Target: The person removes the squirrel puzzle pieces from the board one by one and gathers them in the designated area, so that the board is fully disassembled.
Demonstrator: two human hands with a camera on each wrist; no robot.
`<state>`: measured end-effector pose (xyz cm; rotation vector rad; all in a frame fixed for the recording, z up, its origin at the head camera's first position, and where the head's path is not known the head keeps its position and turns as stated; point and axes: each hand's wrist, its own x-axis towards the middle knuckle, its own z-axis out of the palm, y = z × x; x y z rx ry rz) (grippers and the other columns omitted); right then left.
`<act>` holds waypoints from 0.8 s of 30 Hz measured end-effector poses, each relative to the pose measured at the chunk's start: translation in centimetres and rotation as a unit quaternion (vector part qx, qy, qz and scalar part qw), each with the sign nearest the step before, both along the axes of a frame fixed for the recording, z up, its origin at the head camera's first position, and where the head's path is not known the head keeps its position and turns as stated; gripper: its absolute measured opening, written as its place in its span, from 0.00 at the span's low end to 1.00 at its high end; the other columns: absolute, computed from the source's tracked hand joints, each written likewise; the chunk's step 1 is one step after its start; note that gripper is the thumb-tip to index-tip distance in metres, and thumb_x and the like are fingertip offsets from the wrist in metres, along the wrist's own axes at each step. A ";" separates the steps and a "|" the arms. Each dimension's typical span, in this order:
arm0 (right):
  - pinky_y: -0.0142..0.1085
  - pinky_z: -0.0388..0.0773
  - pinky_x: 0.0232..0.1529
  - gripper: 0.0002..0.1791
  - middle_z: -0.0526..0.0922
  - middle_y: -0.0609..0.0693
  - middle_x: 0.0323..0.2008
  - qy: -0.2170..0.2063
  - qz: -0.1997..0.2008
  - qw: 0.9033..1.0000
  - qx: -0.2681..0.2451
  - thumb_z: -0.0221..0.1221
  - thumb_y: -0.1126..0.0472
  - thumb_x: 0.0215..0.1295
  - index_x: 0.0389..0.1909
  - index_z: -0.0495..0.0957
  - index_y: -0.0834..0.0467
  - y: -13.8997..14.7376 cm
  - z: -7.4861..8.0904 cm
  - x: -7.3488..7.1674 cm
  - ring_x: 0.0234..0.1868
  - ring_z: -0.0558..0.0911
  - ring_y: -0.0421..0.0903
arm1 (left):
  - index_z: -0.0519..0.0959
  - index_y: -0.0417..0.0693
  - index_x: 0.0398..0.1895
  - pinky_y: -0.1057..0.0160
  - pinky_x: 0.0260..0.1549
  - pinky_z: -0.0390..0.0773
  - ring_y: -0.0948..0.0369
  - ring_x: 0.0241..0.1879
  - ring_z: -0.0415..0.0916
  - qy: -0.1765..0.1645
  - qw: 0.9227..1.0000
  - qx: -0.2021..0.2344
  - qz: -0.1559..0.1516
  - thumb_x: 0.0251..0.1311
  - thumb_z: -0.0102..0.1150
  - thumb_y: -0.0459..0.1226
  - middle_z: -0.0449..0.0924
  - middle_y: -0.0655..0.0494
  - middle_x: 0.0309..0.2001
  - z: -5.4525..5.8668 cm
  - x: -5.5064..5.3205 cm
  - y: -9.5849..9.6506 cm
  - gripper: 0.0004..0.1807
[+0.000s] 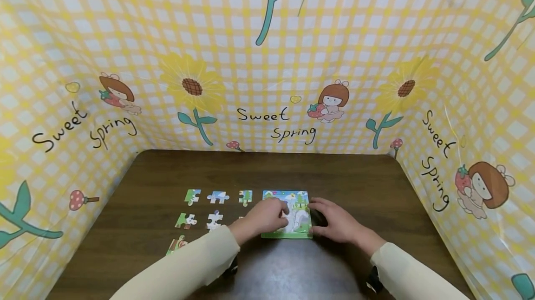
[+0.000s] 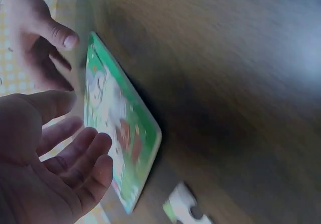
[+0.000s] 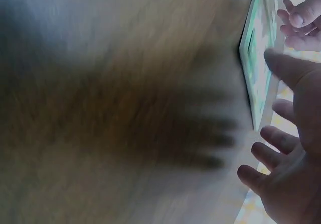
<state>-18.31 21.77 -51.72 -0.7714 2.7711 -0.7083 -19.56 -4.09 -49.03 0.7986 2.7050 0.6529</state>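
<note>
A puzzle board (image 1: 292,236) with a green-edged picture lies flat on the table, a pale animal-like figure in its middle. Over the board's left half is my left hand (image 1: 265,215), fingers loosely bent; no piece shows between them in the left wrist view, where the board's surface (image 2: 143,148) lies just beyond the fingertips. My right hand (image 1: 336,222) is at the board's right edge, thumb and fingers spread apart and holding nothing. In the right wrist view its thumb overlaps the board (image 3: 255,78); whether it touches cannot be told.
Loose puzzle pieces lie in rows left of the board, among them a green one (image 1: 192,196), a blue one (image 1: 218,197) and a white one (image 1: 215,220). My left sleeve covers part of that area. Checked cloth (image 1: 276,72) walls in the dark wooden table (image 1: 359,174).
</note>
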 end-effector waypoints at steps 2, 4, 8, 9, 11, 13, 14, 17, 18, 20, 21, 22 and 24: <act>0.59 0.68 0.68 0.42 0.64 0.60 0.76 -0.012 0.005 1.000 -0.001 0.71 0.43 0.61 0.72 0.70 0.57 0.2 -0.2 -0.4 0.75 0.66 0.61 | 0.86 0.45 0.49 0.62 0.36 0.79 0.65 0.32 0.77 -0.001 1.000 -0.011 -0.006 0.59 0.65 0.39 0.86 0.58 0.36 -0.3 -0.2 1.0 0.15; 0.59 0.67 0.69 0.46 0.60 0.60 0.78 -0.021 0.012 1.000 0.000 0.72 0.41 0.59 0.74 0.68 0.56 0.2 -0.4 -0.7 0.77 0.63 0.61 | 0.86 0.45 0.51 0.61 0.39 0.80 0.63 0.36 0.79 0.001 1.000 -0.022 -0.007 0.58 0.67 0.41 0.86 0.56 0.39 -0.6 -0.3 1.8 0.18; 0.60 0.65 0.70 0.49 0.56 0.58 0.80 -0.025 0.017 0.999 0.013 0.71 0.37 0.58 0.76 0.67 0.54 0.3 -1.0 -1.0 0.79 0.57 0.61 | 0.85 0.46 0.54 0.58 0.46 0.81 0.59 0.47 0.82 -0.002 0.999 -0.045 0.002 0.58 0.70 0.45 0.87 0.54 0.47 -1.2 -0.4 2.7 0.22; 0.60 0.64 0.71 0.49 0.55 0.57 0.80 -0.026 0.017 0.999 0.017 0.71 0.36 0.58 0.76 0.66 0.53 0.3 -1.1 -1.0 0.80 0.56 0.61 | 0.85 0.46 0.54 0.58 0.48 0.81 0.58 0.49 0.82 -0.002 0.999 -0.049 0.005 0.58 0.70 0.46 0.87 0.54 0.48 -1.2 -0.4 2.9 0.23; 0.61 0.63 0.71 0.49 0.55 0.57 0.80 -0.027 0.017 0.999 0.023 0.71 0.36 0.58 0.76 0.66 0.53 0.3 -1.3 -1.0 0.80 0.55 0.61 | 0.85 0.46 0.55 0.57 0.51 0.81 0.57 0.52 0.81 -0.002 0.998 -0.056 0.005 0.58 0.71 0.47 0.86 0.54 0.50 -1.3 -0.4 3.1 0.23; 0.62 0.61 0.72 0.49 0.56 0.58 0.80 -0.027 0.020 0.999 0.025 0.70 0.36 0.58 0.76 0.66 0.54 0.4 -1.3 -1.1 0.80 0.55 0.61 | 0.86 0.47 0.54 0.57 0.51 0.80 0.57 0.53 0.81 0.002 0.998 -0.062 0.001 0.58 0.71 0.47 0.86 0.54 0.50 -1.3 -0.5 3.3 0.23; 0.63 0.60 0.72 0.49 0.56 0.58 0.80 -0.027 0.021 0.999 0.026 0.70 0.36 0.58 0.76 0.66 0.55 0.4 -1.3 -1.1 0.80 0.55 0.62 | 0.86 0.47 0.54 0.58 0.51 0.80 0.58 0.52 0.81 0.003 0.998 -0.065 0.000 0.57 0.71 0.47 0.86 0.55 0.49 -1.4 -0.5 3.4 0.23; 0.63 0.56 0.74 0.49 0.56 0.59 0.80 -0.029 0.026 0.999 0.030 0.70 0.36 0.59 0.76 0.66 0.55 0.3 -1.4 -1.2 0.80 0.55 0.62 | 0.87 0.48 0.52 0.59 0.49 0.81 0.59 0.49 0.81 0.008 0.998 -0.069 0.000 0.56 0.71 0.46 0.86 0.56 0.47 -1.7 -0.6 3.6 0.21; 0.63 0.56 0.74 0.50 0.57 0.60 0.80 -0.029 0.027 0.999 0.031 0.70 0.36 0.59 0.76 0.66 0.56 0.3 -1.4 -1.3 0.80 0.55 0.62 | 0.87 0.48 0.51 0.59 0.47 0.81 0.60 0.48 0.80 0.011 0.997 -0.071 0.000 0.55 0.71 0.45 0.85 0.56 0.46 -1.8 -0.6 3.6 0.20; 0.63 0.56 0.74 0.50 0.57 0.60 0.80 -0.030 0.029 0.999 0.034 0.70 0.36 0.59 0.76 0.66 0.56 0.3 -1.5 -1.3 0.80 0.55 0.62 | 0.87 0.48 0.49 0.60 0.45 0.81 0.61 0.45 0.80 0.014 0.997 -0.071 0.002 0.55 0.71 0.44 0.84 0.57 0.44 -2.0 -0.6 3.7 0.19; 0.63 0.56 0.74 0.50 0.57 0.59 0.80 -0.030 0.030 0.998 0.036 0.70 0.36 0.59 0.76 0.65 0.56 0.2 -1.5 -1.3 0.80 0.55 0.62 | 0.87 0.49 0.49 0.60 0.44 0.81 0.62 0.44 0.79 0.017 0.997 -0.071 0.004 0.55 0.71 0.43 0.84 0.57 0.43 -2.1 -0.6 3.7 0.18; 0.63 0.56 0.74 0.50 0.57 0.59 0.80 -0.029 0.030 0.998 0.037 0.69 0.36 0.59 0.76 0.65 0.56 0.2 -1.5 -1.3 0.80 0.55 0.62 | 0.87 0.49 0.49 0.60 0.43 0.81 0.62 0.43 0.79 0.018 0.997 -0.073 0.004 0.55 0.71 0.43 0.83 0.58 0.43 -2.3 -0.5 3.8 0.18; 0.62 0.56 0.74 0.50 0.57 0.59 0.80 -0.029 0.031 0.998 0.038 0.69 0.35 0.59 0.77 0.65 0.55 0.2 -1.6 -1.2 0.80 0.55 0.62 | 0.87 0.50 0.48 0.61 0.41 0.81 0.63 0.41 0.79 0.018 0.997 -0.075 0.008 0.55 0.71 0.43 0.82 0.58 0.42 -2.4 -0.5 3.8 0.17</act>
